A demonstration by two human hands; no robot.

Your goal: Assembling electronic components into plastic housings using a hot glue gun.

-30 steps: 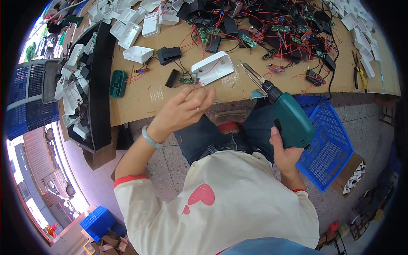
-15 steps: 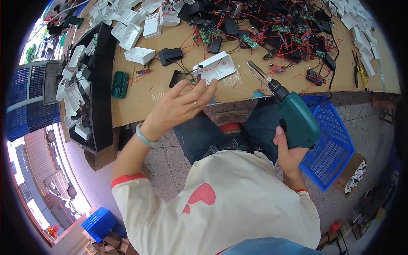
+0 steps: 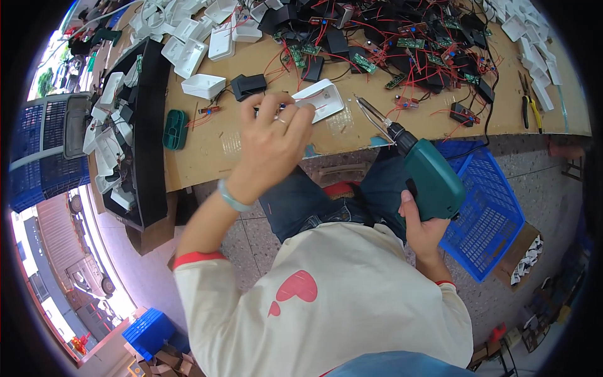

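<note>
My right hand [image 3: 424,227] is wrapped round the grip of a green soldering gun [image 3: 434,179], its thin metal tip angled up and left over the table edge. My left hand [image 3: 276,135] is raised with curled fingers at the left end of a white plastic housing [image 3: 328,100]. Its fingertips hide whatever is between them. Thin red wire shows inside the housing. Just beyond the hand lies a black box-shaped part [image 3: 249,86] with a cable.
Black boxes, red wires and green circuit boards [image 3: 364,63] are heaped along the far side. White shells [image 3: 204,86] lie at left, near a green tray [image 3: 175,129] and a black bin [image 3: 151,125]. Pliers [image 3: 534,107] lie right; a blue crate [image 3: 487,213] stands below.
My left hand has drawn back slightly, turned upright and curled its fingers. The soldering gun has shifted a little left, and the housing appears slightly further left.
</note>
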